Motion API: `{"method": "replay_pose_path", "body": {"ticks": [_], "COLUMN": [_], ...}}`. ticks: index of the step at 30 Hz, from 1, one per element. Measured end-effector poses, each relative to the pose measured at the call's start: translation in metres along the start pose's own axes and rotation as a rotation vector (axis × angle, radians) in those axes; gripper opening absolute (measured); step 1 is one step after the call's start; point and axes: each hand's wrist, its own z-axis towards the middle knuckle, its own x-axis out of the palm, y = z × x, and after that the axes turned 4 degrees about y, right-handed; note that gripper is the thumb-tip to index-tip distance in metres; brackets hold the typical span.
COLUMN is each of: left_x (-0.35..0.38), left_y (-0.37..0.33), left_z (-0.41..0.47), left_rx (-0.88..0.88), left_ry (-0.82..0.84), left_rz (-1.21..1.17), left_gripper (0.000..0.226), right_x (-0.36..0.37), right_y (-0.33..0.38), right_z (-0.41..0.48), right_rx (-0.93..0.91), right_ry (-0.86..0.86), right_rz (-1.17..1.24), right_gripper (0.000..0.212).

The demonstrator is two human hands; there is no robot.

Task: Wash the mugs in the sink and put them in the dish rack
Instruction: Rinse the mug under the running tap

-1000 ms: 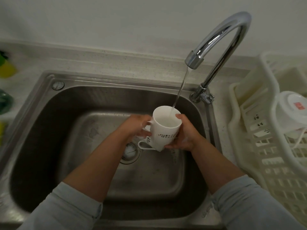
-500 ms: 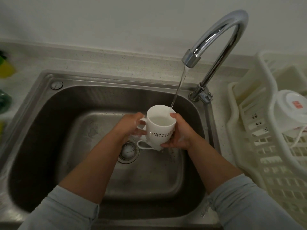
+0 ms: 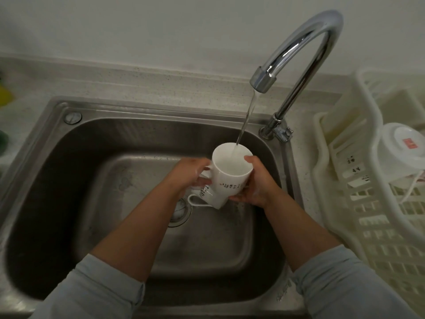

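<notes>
Rinsing stage, item one: white mug (image 3: 230, 178) held upright over the sink (image 3: 92, 157) under the running tap (image 3: 299, 42), water falling inside it. Left hand (image 3: 190, 173) grips it at the handle; right hand (image 3: 255, 183) wraps the body. Item two: second mug (image 3: 204, 196) lying on its side in the basin below, apparently awaiting its wash. Dish rack (image 3: 345, 180) on the bench at right carries one upturned white vessel (image 3: 400, 153), mug or bowl unclear. Judged roughly midway: neither sink mug racked yet.
</notes>
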Motion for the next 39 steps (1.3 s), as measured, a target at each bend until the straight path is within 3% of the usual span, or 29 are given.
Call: {"method": "replay_pose_path", "body": {"ticks": [3,7,12,17,20,23,26,28,31,35,37,39], "left_x": [-0.004,-0.007,0.000,-0.007,0.001,0.007,0.010,0.009,0.004,-0.002,-0.004,-0.004], "left_y": [0.003,0.001,0.001,0.005,0.002,0.006,0.009,0.008,0.003,-0.006,-0.010,-0.014], "left_z": [-0.002,0.005,0.002,0.008,0.010,0.007,0.003,0.003,0.001,0.002,0.002,0.000], "left_rx": [-0.032,-0.045,-0.044,-0.028,0.034,0.113,0.231,0.323,0.451,0.572,0.627,0.662], "left_ry": [0.001,-0.100,0.018,-0.094,-0.110,-0.153,-0.195,-0.238,-0.299,-0.364,-0.410,-0.455], "left_rz": [-0.015,-0.102,-0.054,-0.156,-0.198,-0.183,-0.084,-0.009,0.106,0.140,0.155,0.172], "left_gripper": [0.020,0.019,0.021,0.020,0.023,0.023,0.005,0.028,0.035,0.016,0.019,0.014], "right_x": [-0.004,0.008,-0.009,0.005,0.000,-0.007,-0.004,0.001,0.009,0.023,0.033,0.040], "right_y": [-0.007,-0.005,-0.002,-0.001,0.005,0.004,0.000,0.003,0.013,0.032,0.041,0.048], "right_z": [-0.001,-0.001,-0.002,-0.001,-0.004,-0.007,-0.006,-0.004,-0.003,-0.002,-0.002,-0.001], "right_rx": [0.050,-0.013,0.055,-0.024,-0.111,-0.172,-0.243,-0.263,-0.253,-0.233,-0.235,-0.225], "right_ry": [0.055,0.017,0.069,0.050,0.053,0.173,0.287,0.288,0.294,0.321,0.343,0.392], "right_rz": [-0.017,-0.015,-0.008,-0.031,0.010,0.054,0.166,0.225,0.327,0.355,0.353,0.374], "right_gripper": [0.049,0.042,0.048,0.049,0.049,0.051,0.054,0.059,0.069,0.052,0.047,0.069]}}
